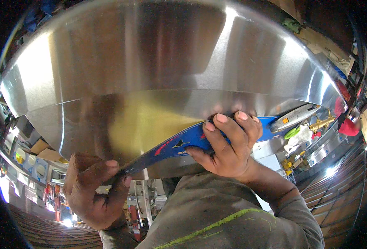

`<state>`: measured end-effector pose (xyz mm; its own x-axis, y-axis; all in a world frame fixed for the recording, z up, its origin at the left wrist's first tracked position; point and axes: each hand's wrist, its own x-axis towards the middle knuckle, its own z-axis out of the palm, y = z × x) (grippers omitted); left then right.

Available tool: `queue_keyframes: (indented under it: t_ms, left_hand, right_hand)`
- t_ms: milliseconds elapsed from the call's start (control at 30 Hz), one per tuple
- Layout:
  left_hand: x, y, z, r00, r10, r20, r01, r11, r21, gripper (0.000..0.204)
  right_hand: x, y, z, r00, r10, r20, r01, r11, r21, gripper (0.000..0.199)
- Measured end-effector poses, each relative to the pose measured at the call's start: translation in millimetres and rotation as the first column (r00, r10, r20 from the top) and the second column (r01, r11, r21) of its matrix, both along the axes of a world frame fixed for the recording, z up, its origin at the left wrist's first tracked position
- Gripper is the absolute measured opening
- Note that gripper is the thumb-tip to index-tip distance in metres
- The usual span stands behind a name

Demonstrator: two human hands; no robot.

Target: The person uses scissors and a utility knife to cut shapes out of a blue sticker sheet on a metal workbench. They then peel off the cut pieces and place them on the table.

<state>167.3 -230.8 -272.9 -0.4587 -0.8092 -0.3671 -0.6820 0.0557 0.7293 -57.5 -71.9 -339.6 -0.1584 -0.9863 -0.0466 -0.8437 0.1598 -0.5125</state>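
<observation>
In front of me a large sheet of shiny metal (171, 50) stretches across the view, with a bend line and a lower band. A long blue strip with red and black print (167, 147) lies along its near edge, bowed upward toward the right. My right hand (229, 153) grips this strip, fingers over its top edge and thumb on the near face. At the strip's narrow left end, my left hand (94, 186) is closed in a pinch, thumb and forefinger at its tip. A yellow patch shows on the metal behind the strip, apparently a reflection.
Beside the strip's right end lies a long grey tool with an orange square (293, 117). Farther right are a white cloth (299, 139), a brass-coloured fitting (322, 122) and a red object (348, 127). Cardboard (42, 149) and shelving stand at the left.
</observation>
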Motion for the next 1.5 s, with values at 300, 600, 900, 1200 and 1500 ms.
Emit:
queue_keyframes:
  t_ms: [300, 600, 900, 1200, 1500]
  left_hand:
    - [-5, 3, -10, 0.864, -0.119, 0.49, 0.305, 0.897, -0.319, 0.046]
    - [-48, 49, -54, 0.954, -0.242, 0.177, 0.291, 0.885, -0.364, 0.043]
    - [-43, 43, -48, 0.911, -0.312, 0.27, 0.387, 0.871, -0.301, 0.071]
    - [-45, 40, -46, 0.917, -0.34, 0.209, 0.395, 0.847, -0.356, 0.089]
    - [-41, 42, -53, 0.887, -0.328, 0.325, 0.43, 0.843, -0.322, 0.084]
  right_hand:
    - [1, 1, -2, 1.0, -0.012, -0.014, 0.011, 1.0, -0.013, 0.045]
    - [1, -3, 0, 1.0, -0.013, -0.028, 0.014, 1.0, 0.001, 0.048]
    - [1, -9, 2, 0.999, 0.019, -0.038, -0.02, 0.999, -0.047, 0.065]
    - [-64, 59, 62, 0.972, -0.202, 0.118, 0.215, 0.97, -0.109, 0.04]
    - [-182, 147, 55, 0.873, -0.408, -0.267, 0.482, 0.806, 0.343, 0.047]
